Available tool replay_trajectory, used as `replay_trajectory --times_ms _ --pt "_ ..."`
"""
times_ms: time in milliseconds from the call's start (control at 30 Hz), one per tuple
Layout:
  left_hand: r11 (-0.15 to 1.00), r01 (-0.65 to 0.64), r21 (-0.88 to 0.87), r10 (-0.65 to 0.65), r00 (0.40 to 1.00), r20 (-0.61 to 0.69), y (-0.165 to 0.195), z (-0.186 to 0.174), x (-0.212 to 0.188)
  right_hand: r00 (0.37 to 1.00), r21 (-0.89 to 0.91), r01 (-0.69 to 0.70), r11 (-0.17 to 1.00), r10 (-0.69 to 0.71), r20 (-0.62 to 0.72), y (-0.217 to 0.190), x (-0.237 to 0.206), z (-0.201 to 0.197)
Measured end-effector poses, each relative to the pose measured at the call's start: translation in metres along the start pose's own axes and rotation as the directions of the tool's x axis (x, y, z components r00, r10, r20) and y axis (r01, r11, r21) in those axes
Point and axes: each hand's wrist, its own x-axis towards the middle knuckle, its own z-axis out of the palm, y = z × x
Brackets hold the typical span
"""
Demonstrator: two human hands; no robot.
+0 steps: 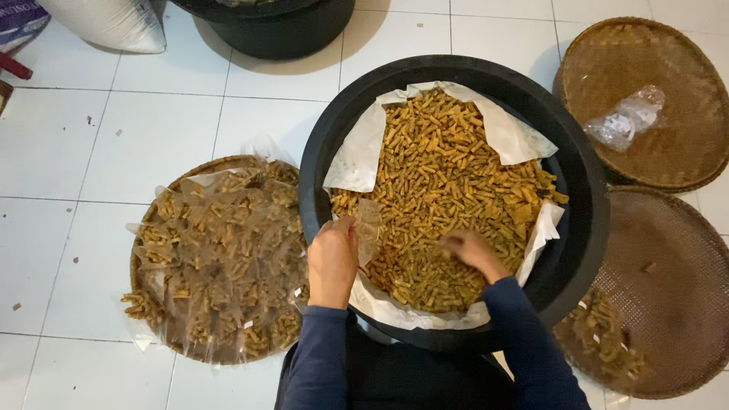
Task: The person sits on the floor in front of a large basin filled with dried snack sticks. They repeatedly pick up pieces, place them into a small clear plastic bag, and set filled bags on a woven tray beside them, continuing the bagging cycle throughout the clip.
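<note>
A big black tub [585, 190] lined with white paper [357, 156] holds a heap of golden-brown snack sticks [444, 178]. My left hand [332, 260] holds a small clear plastic bag [368, 225] upright at the tub's near left rim. My right hand [472, 252] is down in the snack sticks at the near side, blurred, its fingers curled into the heap. Both arms wear dark blue sleeves.
A round woven tray [220, 262] on the left is piled with filled clear bags of snacks. Two woven trays lie on the right: the far one [645, 102] with a crumpled plastic bag, the near one [657, 296] with a few snacks. Another black tub [277, 26] and a white sack [110, 23] stand at the top, on white tiles.
</note>
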Motion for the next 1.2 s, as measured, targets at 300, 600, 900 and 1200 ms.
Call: replay_trajectory --times_ms 300,600,900,1200 --pt "0.998 0.063 0.026 -0.064 0.998 0.030 -0.003 -0.002 -0.001 0.555 0.174 -0.120 0.977 0.211 -0.805 0.034 -0.001 -0.087" --pt "0.995 0.087 0.052 -0.085 0.996 -0.030 -0.003 -0.011 0.000 0.857 -0.132 0.476 0.870 -0.492 -0.156 -0.115 0.036 0.065" --pt "0.990 0.114 0.083 -0.116 0.993 0.024 -0.006 -0.012 0.000 0.864 -0.465 0.484 0.741 -0.489 0.120 -0.131 0.005 0.110" --pt "0.993 0.097 0.063 -0.096 0.995 -0.008 -0.004 -0.009 0.002 0.925 -0.458 0.380 0.804 -0.317 0.211 -0.114 0.009 0.072"
